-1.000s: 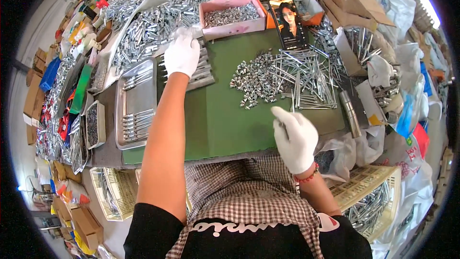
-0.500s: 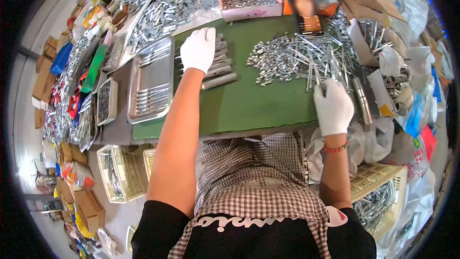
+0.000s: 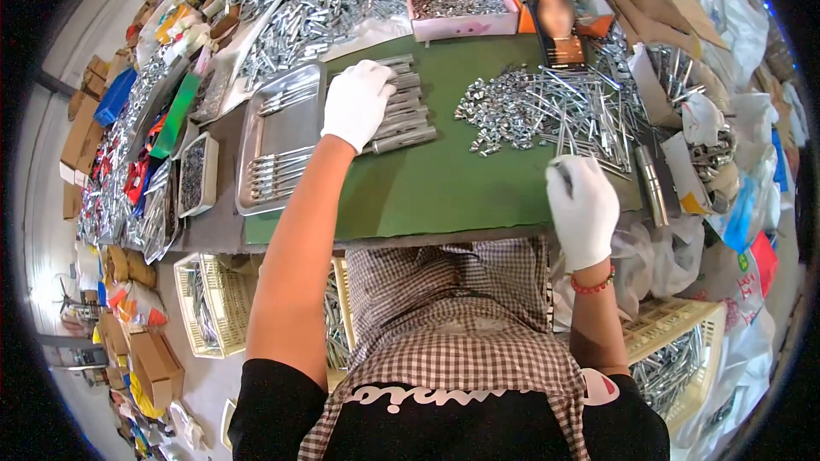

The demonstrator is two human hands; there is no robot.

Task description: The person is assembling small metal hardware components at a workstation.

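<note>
Fingers (image 3: 381, 74) of the gloved left hand (image 3: 355, 104) bend over a row of metal tubes (image 3: 405, 138) just right of the silver tray (image 3: 286, 132); from where I stand I can't tell whether they grip one. Well to the tray's right, the gloved right hand (image 3: 583, 209) is curled near the loose metal rods (image 3: 589, 115), and whether its fingers meet or pinch a rod I can't make out. Small metal fittings (image 3: 500, 111) lie heaped on the green worktop (image 3: 410, 192), between tray and rods. Beyond the tray, to its right, sits a pink box (image 3: 465, 32).
</note>
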